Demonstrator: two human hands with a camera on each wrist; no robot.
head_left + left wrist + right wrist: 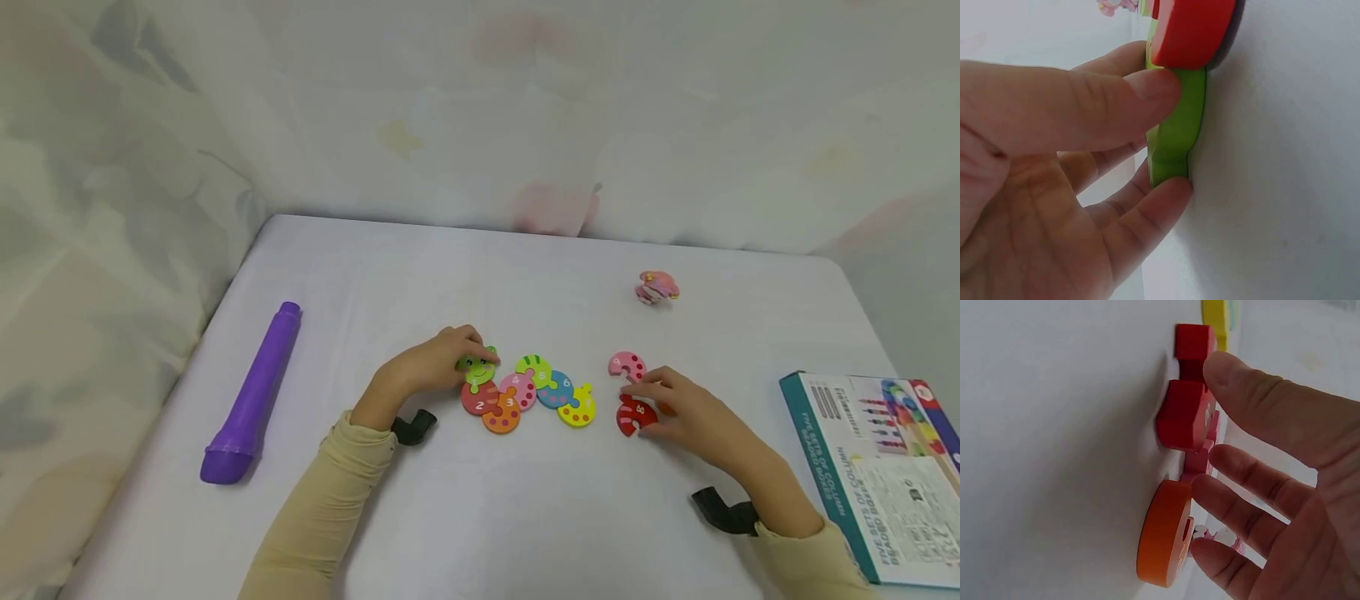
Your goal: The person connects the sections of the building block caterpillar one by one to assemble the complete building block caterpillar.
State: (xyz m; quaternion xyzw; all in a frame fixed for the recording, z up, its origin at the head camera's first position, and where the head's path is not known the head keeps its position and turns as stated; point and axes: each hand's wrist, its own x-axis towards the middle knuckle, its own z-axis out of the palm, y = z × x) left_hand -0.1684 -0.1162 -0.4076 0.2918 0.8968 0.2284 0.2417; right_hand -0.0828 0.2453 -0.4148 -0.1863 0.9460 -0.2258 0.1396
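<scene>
My left hand (438, 358) grips the green smiling head piece (1175, 125) of a numbered caterpillar puzzle, thumb on its near edge and fingers round its far side. From it runs a joined row: red piece 2 (479, 399), orange 3 (501, 414), pink 4 (517, 392), green 5, blue 6 (555, 390) and yellow 7 (577, 407). Right of the row, my right hand (693, 417) pinches red piece 8 (636, 414) between thumb and forefinger. Loose pink piece 9 (627, 365) lies just behind. An orange piece (1163, 534) beneath my other fingers is hidden in the head view.
A purple microphone-shaped stick (255, 392) lies at the left of the white table (525, 533). At the back right sits a small pink figurine (657, 287). The right edge holds a flat beaded-toy box (877, 475). A patterned cloth (480, 117) hangs behind.
</scene>
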